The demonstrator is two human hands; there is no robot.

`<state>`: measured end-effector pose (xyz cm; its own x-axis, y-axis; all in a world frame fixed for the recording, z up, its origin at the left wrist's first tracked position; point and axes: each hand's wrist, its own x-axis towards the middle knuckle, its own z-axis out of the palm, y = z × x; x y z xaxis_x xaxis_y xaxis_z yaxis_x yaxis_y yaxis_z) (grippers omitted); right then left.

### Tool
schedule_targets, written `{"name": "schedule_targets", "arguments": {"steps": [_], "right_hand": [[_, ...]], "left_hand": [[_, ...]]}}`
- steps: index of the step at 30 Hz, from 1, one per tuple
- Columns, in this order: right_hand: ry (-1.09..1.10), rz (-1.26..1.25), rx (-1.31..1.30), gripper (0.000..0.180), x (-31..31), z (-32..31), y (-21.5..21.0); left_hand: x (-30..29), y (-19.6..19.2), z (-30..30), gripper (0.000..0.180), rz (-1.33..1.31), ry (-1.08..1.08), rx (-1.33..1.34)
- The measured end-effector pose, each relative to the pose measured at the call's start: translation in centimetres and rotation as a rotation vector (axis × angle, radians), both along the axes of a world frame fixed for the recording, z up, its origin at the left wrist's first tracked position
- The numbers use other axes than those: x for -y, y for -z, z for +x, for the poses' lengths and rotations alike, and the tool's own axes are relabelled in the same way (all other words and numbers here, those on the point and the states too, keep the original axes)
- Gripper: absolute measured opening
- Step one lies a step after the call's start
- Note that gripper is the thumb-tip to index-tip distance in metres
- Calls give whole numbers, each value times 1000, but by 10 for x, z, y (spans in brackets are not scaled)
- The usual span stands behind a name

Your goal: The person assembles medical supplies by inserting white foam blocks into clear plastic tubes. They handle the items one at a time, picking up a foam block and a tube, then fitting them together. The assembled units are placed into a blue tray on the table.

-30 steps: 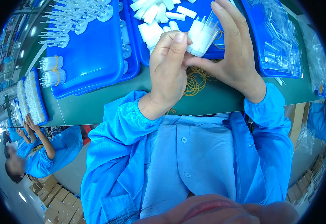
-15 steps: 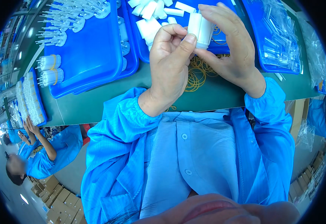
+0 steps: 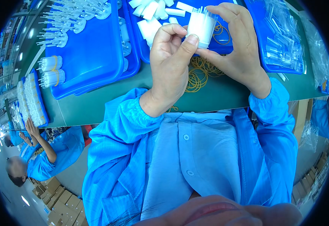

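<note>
Over the near edge of the trays I hold up a white cylinder [image 3: 201,29] with thin prongs at its far end. My left hand [image 3: 169,66] is closed on its near left side, thumb pressed to its lower part. My right hand [image 3: 243,51] curves round its right side, with the thumb at the base and the fingertips near the prongs. A clear edge shows beside the prongs; I cannot make out what it belongs to. Yellow rubber bands [image 3: 197,81] lie on the green table below my hands.
A blue tray [image 3: 85,69] at left holds pronged white parts; two banded cylinders [image 3: 52,71] sit at its edge. The middle tray [image 3: 145,56] holds white pieces [image 3: 149,30], the right one clear plastic strips [image 3: 283,49]. A co-worker [image 3: 51,154] works at far left.
The cylinder has turned so its prongs now show at the far end. My right fingers have shifted slightly to the right, while the left hand has barely moved.
</note>
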<state>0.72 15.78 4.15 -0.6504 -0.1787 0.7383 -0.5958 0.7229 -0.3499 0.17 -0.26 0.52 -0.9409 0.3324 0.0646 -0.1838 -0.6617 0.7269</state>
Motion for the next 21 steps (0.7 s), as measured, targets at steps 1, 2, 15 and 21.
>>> {"name": "schedule_targets", "arguments": {"steps": [1,2,15,21], "right_hand": [[6,-19,12,60,0,1,1],[17,-9,-17,57,0,0,5],[256,149,78,14,-94,-11,-28],[679,551,519,27,-201,-6,29]], "left_hand": [[0,0,0,20,-2,9,2],[0,1,0,21,1,13,0],[7,0,-15,30,-365,-300,-361],[12,-2,-24,33,-337,-261,-313]]}}
